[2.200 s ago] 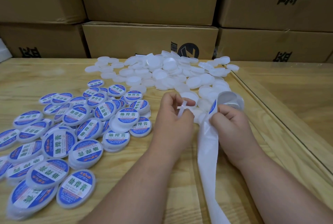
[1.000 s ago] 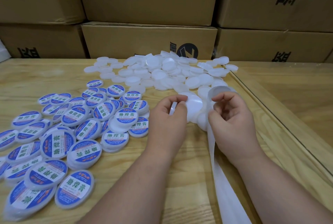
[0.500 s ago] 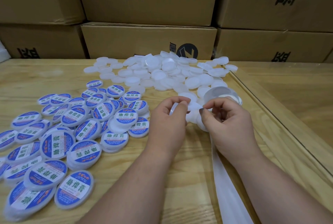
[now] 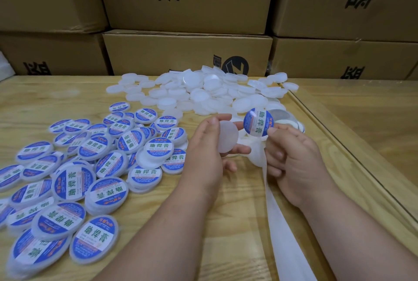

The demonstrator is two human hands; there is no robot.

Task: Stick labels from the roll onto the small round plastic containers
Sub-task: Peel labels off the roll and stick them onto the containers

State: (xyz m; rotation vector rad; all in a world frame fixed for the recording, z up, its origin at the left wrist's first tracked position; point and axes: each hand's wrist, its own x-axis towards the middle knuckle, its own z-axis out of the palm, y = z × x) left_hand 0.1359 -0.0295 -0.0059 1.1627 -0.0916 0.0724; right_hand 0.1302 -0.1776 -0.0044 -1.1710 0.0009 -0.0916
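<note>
My left hand [image 4: 207, 151] grips a blank white round container [image 4: 228, 137] between thumb and fingers, its flat face turned toward me. Just to its right my right hand [image 4: 291, 156] pinches a round blue-and-white label [image 4: 258, 123] by its lower right edge, held upright and apart from the container. The label roll [image 4: 286, 118] lies behind my right hand, and its empty white backing strip [image 4: 280, 231] trails down toward me. A heap of blank containers [image 4: 203, 93] lies at the back, and labelled containers [image 4: 90, 167] spread over the left.
The wooden table [image 4: 226, 235] has a raised glass edge [image 4: 352, 163] running along the right. Stacked cardboard boxes [image 4: 187, 54] wall off the far side.
My right hand has peeled a label off the backing and lifted it beside the container. My left hand has turned the blank container's face toward me.
</note>
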